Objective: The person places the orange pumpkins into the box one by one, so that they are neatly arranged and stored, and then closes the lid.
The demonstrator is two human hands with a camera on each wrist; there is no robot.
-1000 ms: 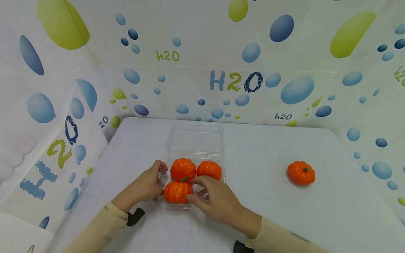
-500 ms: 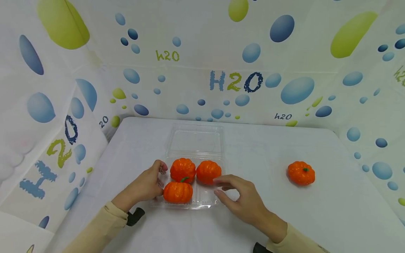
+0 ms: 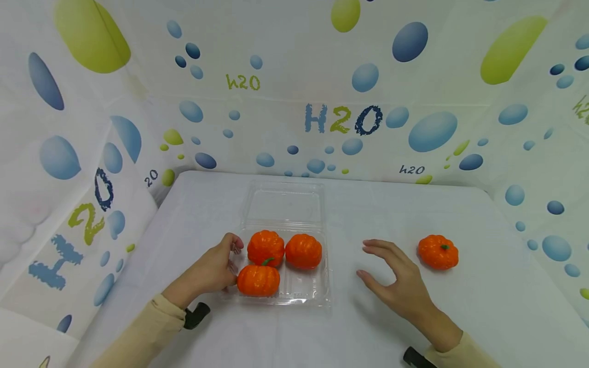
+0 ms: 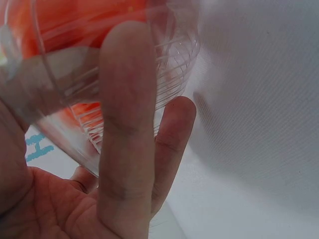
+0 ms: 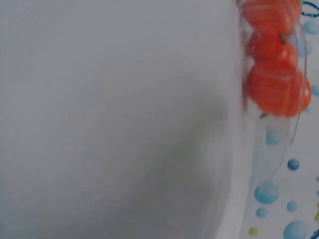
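Backdrop: a white sheet printed with blue and lime droplets and "H2O" lettering [image 3: 342, 118], behind the table.
Table: white-covered tabletop [image 3: 377, 209], bearing everything handled here.
Clamshell: clear plastic hinged container [image 3: 327, 278], left of the table's middle, its lid [image 3: 286, 204] folded back on the far side.
Right hand: [image 3: 405, 289] holds nothing; fingers gently bent, thumb well apart from them, it hangs over the tabletop between clamshell and lone pumpkin, fingertips pointing left toward the clamshell.
Left hand: [image 3: 212, 268] grips the clamshell's left wall, with clear plastic between its digits in the left wrist view.
Boxed pumpkins: three small orange toy pumpkins, one rear left [image 3: 265, 245], one rear right [image 3: 303, 251], one front left [image 3: 258, 281], close together in the base.
Lone pumpkin: a fourth orange toy pumpkin [image 3: 434, 254] on the tabletop, just right of the right hand and slightly farther from the person; its broad axis runs roughly left to right. The right hand is much the nearer.
Stem: green [image 3: 445, 247], on the lone pumpkin's upper side.
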